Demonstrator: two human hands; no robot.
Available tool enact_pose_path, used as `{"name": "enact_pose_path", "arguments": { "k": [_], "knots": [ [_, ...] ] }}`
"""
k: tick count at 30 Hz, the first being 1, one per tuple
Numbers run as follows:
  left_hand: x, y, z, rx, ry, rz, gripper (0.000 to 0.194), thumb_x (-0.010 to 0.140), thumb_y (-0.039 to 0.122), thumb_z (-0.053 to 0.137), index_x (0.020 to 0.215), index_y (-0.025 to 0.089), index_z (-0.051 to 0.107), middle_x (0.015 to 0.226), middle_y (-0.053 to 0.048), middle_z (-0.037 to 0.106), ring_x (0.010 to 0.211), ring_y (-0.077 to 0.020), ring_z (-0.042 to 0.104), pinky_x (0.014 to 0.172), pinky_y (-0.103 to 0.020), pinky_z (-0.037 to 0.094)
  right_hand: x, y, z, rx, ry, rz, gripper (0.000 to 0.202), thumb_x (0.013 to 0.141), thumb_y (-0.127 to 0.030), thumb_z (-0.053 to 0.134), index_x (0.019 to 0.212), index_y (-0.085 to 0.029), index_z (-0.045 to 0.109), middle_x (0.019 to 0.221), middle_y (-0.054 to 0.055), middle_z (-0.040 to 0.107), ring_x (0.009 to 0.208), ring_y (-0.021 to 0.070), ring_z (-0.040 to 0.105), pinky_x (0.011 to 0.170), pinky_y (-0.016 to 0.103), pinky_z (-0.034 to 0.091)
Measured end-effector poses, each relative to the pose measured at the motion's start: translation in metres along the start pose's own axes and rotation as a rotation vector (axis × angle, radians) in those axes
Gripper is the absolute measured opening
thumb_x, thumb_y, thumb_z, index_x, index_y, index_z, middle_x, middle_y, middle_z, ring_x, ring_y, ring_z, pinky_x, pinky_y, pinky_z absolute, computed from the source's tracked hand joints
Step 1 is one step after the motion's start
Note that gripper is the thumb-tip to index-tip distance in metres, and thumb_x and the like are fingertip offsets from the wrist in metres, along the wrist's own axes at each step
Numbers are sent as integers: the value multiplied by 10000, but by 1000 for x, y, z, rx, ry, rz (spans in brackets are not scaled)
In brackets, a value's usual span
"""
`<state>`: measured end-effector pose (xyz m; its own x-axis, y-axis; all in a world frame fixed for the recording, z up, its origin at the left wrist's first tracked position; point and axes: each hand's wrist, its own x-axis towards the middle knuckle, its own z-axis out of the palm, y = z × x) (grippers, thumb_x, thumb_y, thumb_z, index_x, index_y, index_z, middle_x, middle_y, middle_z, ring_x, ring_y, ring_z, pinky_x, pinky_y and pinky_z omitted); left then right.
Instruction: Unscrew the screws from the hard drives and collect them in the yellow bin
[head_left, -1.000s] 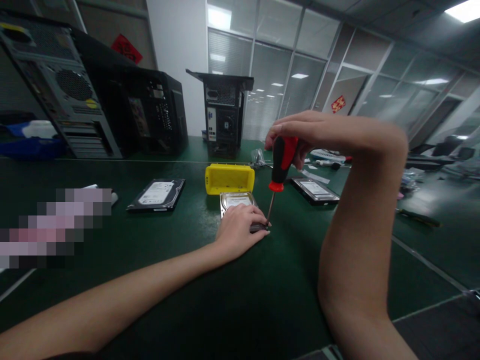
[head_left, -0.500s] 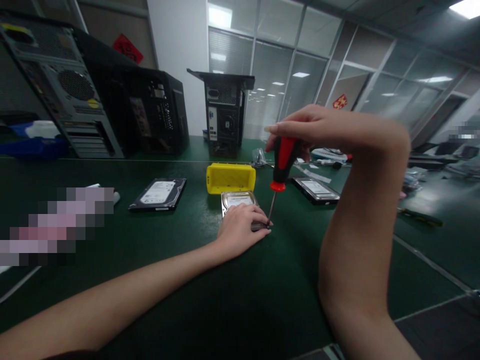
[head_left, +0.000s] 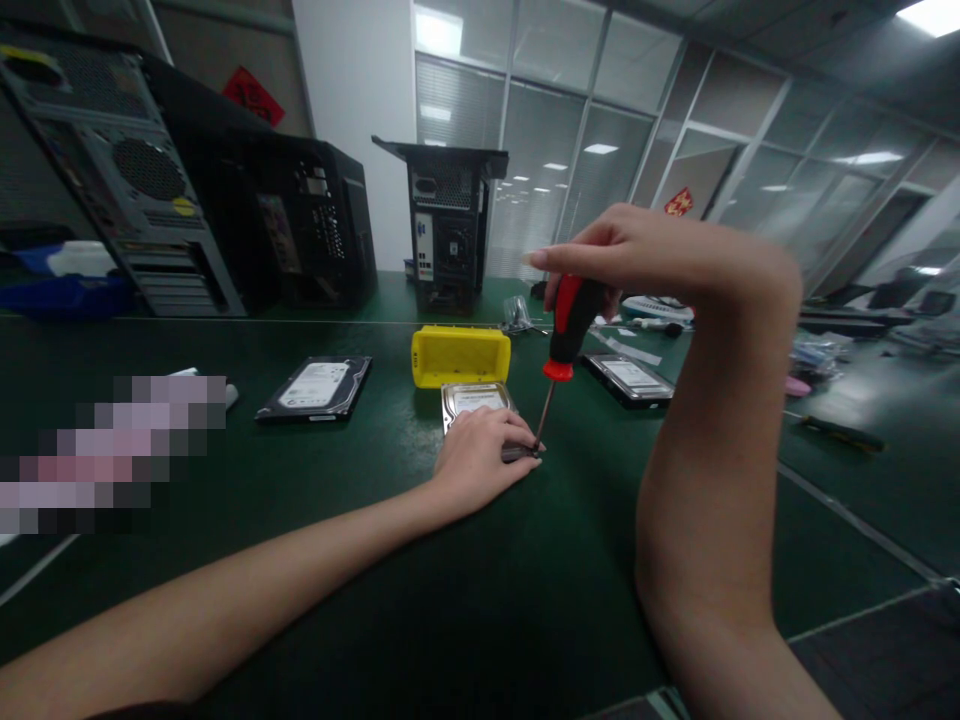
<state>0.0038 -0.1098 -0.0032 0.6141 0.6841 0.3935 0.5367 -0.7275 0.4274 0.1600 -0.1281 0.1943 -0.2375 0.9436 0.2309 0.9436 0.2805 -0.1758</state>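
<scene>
So the right hand is bent over the top of a red-and-black screwdriver, fingers wrapped round the handle with one digit poking out. The shaft leans slightly, tip down at a small dark piece on the green table. The left hand has that piece pinched between thumb and fingers, gap pretty narrow, and partly covers a silver hard drive, which sits just in front of a yellow bin.
</scene>
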Motion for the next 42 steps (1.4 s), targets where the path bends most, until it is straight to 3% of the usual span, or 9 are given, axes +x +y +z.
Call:
{"name": "enact_pose_path", "arguments": {
  "k": [3, 9, 13, 18, 25, 29, 35, 42],
  "knots": [
    [0, 1, 0, 0, -2, -3, 135, 805, 338, 655, 915, 304, 725, 1031, 34, 670, 966, -212, 568, 821, -371, 409, -1, -7, 1, -51, 50, 13, 583, 833, -635, 456, 748, -105, 686, 575, 70, 563, 572, 159, 558, 543, 277, 428],
    [0, 2, -1, -9, -10, -8, 137, 805, 347, 655, 915, 306, 726, 1026, 34, 671, 964, -212, 569, 808, -370, 414, 3, -15, 5, -77, 68, -96, 511, 840, -591, 483, 807, -118, 673, 644, 62, 565, 587, 139, 537, 539, 265, 393],
    [0, 2, 0, -11, 3, -6, 130, 800, 341, 661, 906, 304, 727, 1027, 37, 672, 963, -210, 571, 813, -373, 414, 6, -17, 7, -126, 112, 7, 598, 841, -643, 425, 701, -105, 646, 606, 81, 530, 633, 180, 568, 581, 296, 417],
    [0, 1, 1, -2, 14, -2, 133, 803, 347, 656, 907, 302, 727, 1022, 36, 674, 958, -212, 572, 805, -377, 415, 5, -16, 7, 16, 69, 100, 673, 875, -651, 294, 686, -98, 627, 606, 111, 573, 597, 209, 590, 595, 349, 462],
    [-3, 1, 1, 38, 14, 33, 140, 818, 321, 642, 930, 289, 720, 1032, 29, 670, 974, -217, 563, 812, -387, 415, 3, -7, 5, 164, -67, -67, 263, 880, -342, 447, 900, -148, 624, 802, 68, 650, 622, 156, 601, 530, 263, 470],
    [-3, 2, 1, 64, 17, 62, 144, 830, 312, 630, 942, 275, 713, 1030, 20, 666, 981, -218, 554, 822, -390, 408, 3, -2, 4, 144, -76, -124, 256, 868, -384, 494, 938, -168, 613, 812, 48, 653, 582, 124, 575, 516, 236, 454],
    [-4, 0, 3, 73, 36, 80, 148, 832, 317, 632, 955, 272, 701, 1036, 28, 663, 970, -210, 553, 822, -390, 402, -2, -5, 0, 112, -73, -75, 285, 889, -386, 482, 889, -144, 632, 764, 58, 644, 546, 111, 543, 499, 235, 402],
    [-4, -1, 2, 83, 36, 78, 152, 834, 320, 627, 959, 274, 701, 1043, 27, 660, 976, -215, 549, 825, -390, 406, -3, -6, 0, 111, -69, -87, 465, 846, -576, 492, 866, -136, 641, 677, 44, 586, 518, 100, 481, 477, 241, 345]
  ]
}}
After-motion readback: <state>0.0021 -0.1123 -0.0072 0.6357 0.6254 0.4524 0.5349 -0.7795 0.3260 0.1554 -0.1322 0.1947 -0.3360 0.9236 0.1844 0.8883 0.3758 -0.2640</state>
